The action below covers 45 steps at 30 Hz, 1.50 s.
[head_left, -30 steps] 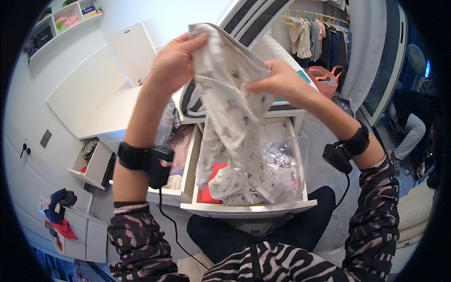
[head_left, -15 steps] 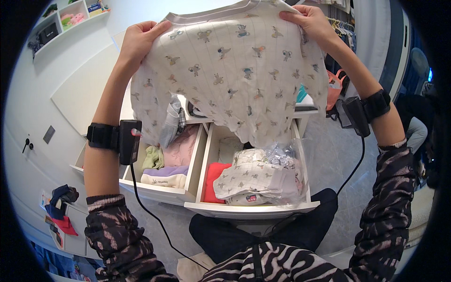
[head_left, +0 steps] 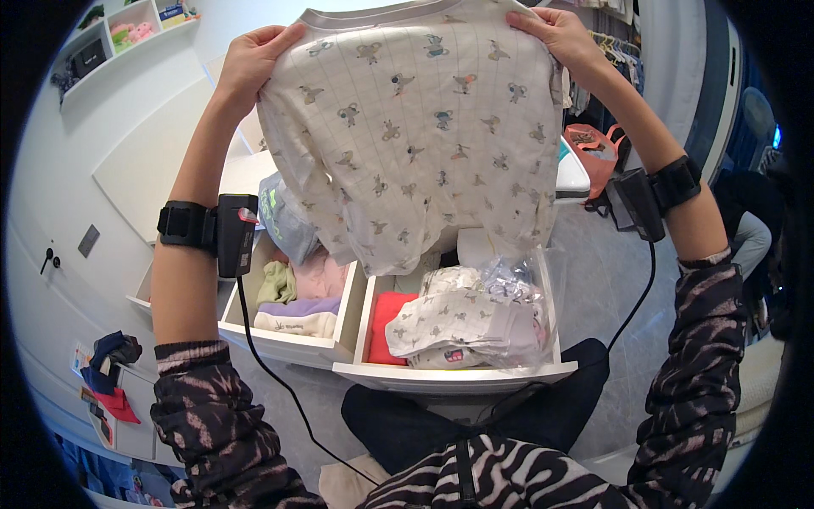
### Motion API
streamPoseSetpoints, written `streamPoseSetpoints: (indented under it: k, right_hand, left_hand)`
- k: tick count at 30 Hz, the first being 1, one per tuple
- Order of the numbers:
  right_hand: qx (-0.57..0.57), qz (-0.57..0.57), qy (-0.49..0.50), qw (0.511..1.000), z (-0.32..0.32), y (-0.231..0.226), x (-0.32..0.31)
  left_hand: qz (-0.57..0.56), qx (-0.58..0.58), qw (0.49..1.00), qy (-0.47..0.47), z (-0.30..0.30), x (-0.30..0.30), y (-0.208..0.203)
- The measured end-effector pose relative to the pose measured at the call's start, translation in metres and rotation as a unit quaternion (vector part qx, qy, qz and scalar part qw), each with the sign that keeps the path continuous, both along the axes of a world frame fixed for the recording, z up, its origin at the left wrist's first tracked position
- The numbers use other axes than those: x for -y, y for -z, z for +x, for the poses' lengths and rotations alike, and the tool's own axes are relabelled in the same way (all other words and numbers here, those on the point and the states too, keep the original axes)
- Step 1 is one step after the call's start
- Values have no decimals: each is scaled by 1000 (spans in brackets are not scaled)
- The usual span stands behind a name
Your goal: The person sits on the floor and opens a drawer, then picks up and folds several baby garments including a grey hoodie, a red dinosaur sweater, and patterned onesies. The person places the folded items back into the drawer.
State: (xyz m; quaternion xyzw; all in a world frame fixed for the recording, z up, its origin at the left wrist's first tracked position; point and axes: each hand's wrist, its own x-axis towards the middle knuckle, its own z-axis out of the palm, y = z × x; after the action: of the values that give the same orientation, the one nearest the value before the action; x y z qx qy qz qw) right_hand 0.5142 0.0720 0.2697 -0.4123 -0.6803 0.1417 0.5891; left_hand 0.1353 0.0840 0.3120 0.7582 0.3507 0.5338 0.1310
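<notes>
A white long-sleeved child's top (head_left: 415, 127) with thin stripes and small animal prints hangs spread out in front of me, neckline up. My left hand (head_left: 254, 64) pinches its left shoulder, and my right hand (head_left: 555, 42) pinches the right one. The sleeves droop inward along the body. Below the hem, an open white drawer (head_left: 458, 379) holds a folded garment with a similar print (head_left: 449, 322), a red cloth (head_left: 388, 327) and crumpled clear plastic (head_left: 513, 284).
Left of it, another open drawer (head_left: 292, 339) holds pink, green, purple and cream clothes, with a grey garment (head_left: 288, 222) above. An orange bag (head_left: 591, 161) stands at the right on the grey tiled floor (head_left: 585, 280). Wall shelves (head_left: 127, 59) are at upper left; a person sits far right.
The top's lower part has swung inward and its sleeves hang closer to the body. More of the grey garment and the orange bag shows now. Both hands have barely moved and keep their hold.
</notes>
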Motion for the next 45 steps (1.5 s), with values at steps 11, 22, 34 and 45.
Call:
streamPoseSetpoints:
  k: [11,22,34,45]
  right_hand:
    - [32,3,3,999,-1,1,-1]
    - [-10,-20,14,1000,-13,5,16]
    - [37,-41,-90,994,-3,26,48]
    - [96,-214,-151,960,20,85,41]
  left_hand:
    - [-3,-3,1000,-5,0,-2,4]
    - [-5,-2,1000,6,0,-9,9]
    - [-142,-55,979,137,-7,28,21]
    - [-435,-150,863,209,-9,-40,104]
